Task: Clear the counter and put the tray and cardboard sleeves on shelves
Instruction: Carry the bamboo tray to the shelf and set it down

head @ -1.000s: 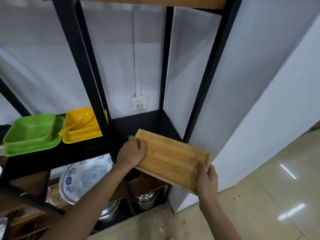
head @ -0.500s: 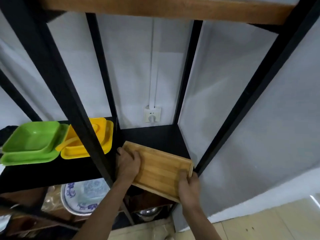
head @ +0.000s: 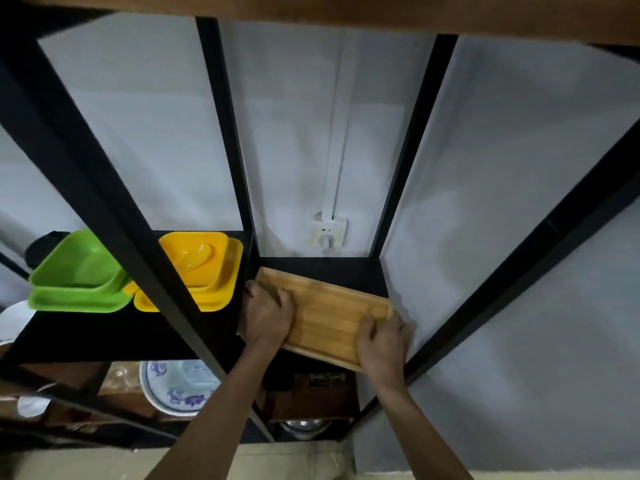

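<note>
A rectangular bamboo tray point(head: 329, 313) lies mostly on the black shelf point(head: 322, 268) in the right-hand bay of a black metal rack. Its near edge still juts past the shelf's front. My left hand point(head: 268, 317) grips the tray's left end, fingers curled over its top. My right hand point(head: 382, 342) holds the near right corner. No cardboard sleeves are in view.
Green square dishes point(head: 78, 278) and yellow square dishes point(head: 204, 268) sit on the same shelf to the left, behind a black upright post point(head: 138, 258). A wall socket point(head: 327, 232) is behind the bay. A blue-patterned plate point(head: 176, 388) and metal pots point(head: 304, 427) sit below.
Both hands have carried the tray up and forward from outside the rack onto the black shelf. The camera has moved closer to the rack.
</note>
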